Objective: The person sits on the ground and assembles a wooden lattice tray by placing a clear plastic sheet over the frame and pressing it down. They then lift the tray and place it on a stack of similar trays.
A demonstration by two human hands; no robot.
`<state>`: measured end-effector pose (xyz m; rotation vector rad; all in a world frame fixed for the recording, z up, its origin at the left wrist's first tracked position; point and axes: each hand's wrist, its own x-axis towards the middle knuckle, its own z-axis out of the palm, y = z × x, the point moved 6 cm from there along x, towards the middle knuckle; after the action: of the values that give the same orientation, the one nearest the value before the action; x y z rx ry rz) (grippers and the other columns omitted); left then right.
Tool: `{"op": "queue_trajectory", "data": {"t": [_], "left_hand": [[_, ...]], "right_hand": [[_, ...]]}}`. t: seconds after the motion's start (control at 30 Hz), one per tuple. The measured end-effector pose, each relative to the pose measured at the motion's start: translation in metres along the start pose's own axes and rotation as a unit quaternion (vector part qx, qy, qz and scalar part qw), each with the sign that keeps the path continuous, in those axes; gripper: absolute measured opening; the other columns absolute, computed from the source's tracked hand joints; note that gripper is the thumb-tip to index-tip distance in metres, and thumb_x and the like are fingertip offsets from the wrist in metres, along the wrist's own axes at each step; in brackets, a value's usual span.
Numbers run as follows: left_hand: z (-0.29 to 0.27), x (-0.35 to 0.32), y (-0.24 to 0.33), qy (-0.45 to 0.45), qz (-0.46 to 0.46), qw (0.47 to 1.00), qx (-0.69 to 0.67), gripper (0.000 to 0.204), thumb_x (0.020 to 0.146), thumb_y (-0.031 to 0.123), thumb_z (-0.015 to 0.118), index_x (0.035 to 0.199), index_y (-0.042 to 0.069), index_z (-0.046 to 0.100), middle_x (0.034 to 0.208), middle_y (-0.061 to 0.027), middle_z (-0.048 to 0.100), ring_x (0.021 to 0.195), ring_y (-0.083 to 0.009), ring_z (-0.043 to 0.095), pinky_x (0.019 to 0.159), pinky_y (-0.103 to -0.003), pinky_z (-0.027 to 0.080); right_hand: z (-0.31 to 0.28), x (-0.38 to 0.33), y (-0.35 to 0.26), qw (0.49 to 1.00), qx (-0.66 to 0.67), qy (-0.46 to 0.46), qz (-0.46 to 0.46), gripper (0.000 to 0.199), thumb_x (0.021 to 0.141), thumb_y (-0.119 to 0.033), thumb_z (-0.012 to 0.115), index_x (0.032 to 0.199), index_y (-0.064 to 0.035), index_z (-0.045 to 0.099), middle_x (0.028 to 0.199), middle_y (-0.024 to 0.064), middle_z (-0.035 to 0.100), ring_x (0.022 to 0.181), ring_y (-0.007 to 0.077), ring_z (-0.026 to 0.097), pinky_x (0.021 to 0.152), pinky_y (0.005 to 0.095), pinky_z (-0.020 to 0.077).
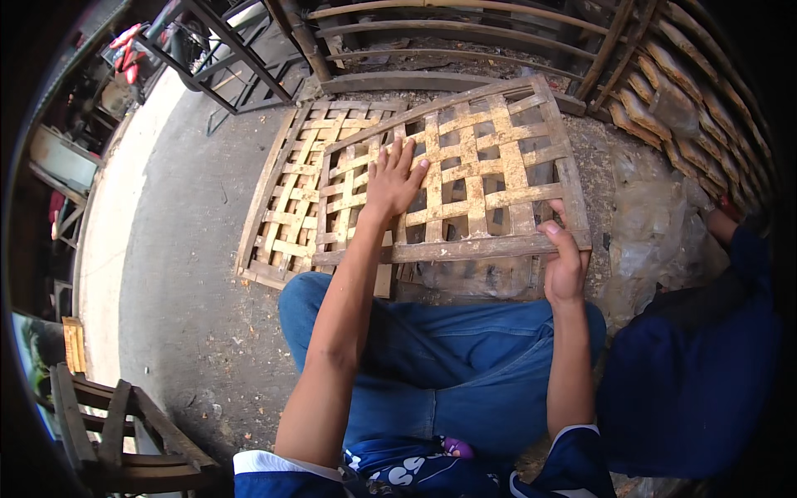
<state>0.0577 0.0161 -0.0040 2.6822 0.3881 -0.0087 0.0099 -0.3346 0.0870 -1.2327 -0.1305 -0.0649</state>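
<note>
A rectangular tray of woven bamboo strips in a wooden frame (465,248) is tilted up in front of my knees, with pale crumbs stuck over its lattice. My right hand (565,257) grips its near right corner, thumb on top of the frame and fingers underneath. Flat on the woven strips, toward the left part of the tray, rests my left hand (393,180), its fingers spread. A second woven tray (286,187) lies beneath and to the left, partly covered by the upper one.
A co-worker in dark blue (689,365) sits close at my right. Stacked filled trays (689,91) rise at the far right, near plastic sheets (656,216). A bamboo rack (457,29) stands ahead, a dark metal frame (241,58) far left, and a wooden stool (124,432) near left.
</note>
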Motion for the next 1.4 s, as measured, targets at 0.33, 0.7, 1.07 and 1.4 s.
{"op": "queue_trajectory", "data": {"t": [0.33, 0.7, 1.07, 1.4], "left_hand": [[0.0, -0.001, -0.138, 0.109, -0.301, 0.941, -0.111, 0.065, 0.101, 0.057, 0.03, 0.157, 0.023, 0.03, 0.165, -0.0212, 0.016, 0.149, -0.0503, 0.013, 0.113, -0.072, 0.015], [-0.062, -0.066, 0.231, 0.138, 0.367, 0.918, -0.052, 0.066, 0.102, 0.055, 0.038, 0.155, 0.017, 0.035, 0.162, -0.0196, 0.027, 0.15, -0.0409, 0.022, 0.121, -0.054, 0.018], [-0.01, -0.012, 0.072, 0.049, 0.114, 0.992, -0.029, 0.071, 0.099, 0.066, 0.026, 0.16, 0.028, 0.023, 0.167, -0.0076, 0.015, 0.153, -0.0354, 0.013, 0.122, -0.059, 0.01], [0.006, 0.007, -0.101, 0.009, -0.276, 0.961, -0.012, 0.074, 0.1, 0.064, 0.026, 0.16, 0.021, 0.02, 0.165, -0.0158, 0.02, 0.15, -0.0446, 0.018, 0.118, -0.064, 0.017]], "right_hand": [[0.004, 0.006, -0.017, 0.998, -0.018, -0.034, -0.04, 0.045, 0.087, -0.007, 0.059, 0.13, 0.0052, 0.055, 0.127, 0.012, 0.056, 0.107, 0.0177, 0.056, 0.096, 0.0329, 0.0453], [0.012, -0.006, -0.007, 1.0, 0.011, -0.022, -0.005, 0.049, 0.089, -0.01, 0.057, 0.135, 0.0051, 0.051, 0.134, 0.0135, 0.054, 0.116, 0.0199, 0.053, 0.099, 0.0347, 0.0437], [0.001, -0.002, 0.005, 0.999, -0.002, -0.004, 0.036, 0.049, 0.088, -0.011, 0.059, 0.135, 0.0056, 0.052, 0.133, 0.0148, 0.054, 0.111, 0.021, 0.055, 0.098, 0.0364, 0.0451], [-0.005, -0.001, -0.002, 1.0, -0.01, -0.018, -0.004, 0.049, 0.089, -0.011, 0.06, 0.136, 0.0019, 0.052, 0.135, 0.0132, 0.053, 0.113, 0.0206, 0.054, 0.098, 0.0368, 0.0458]]}}
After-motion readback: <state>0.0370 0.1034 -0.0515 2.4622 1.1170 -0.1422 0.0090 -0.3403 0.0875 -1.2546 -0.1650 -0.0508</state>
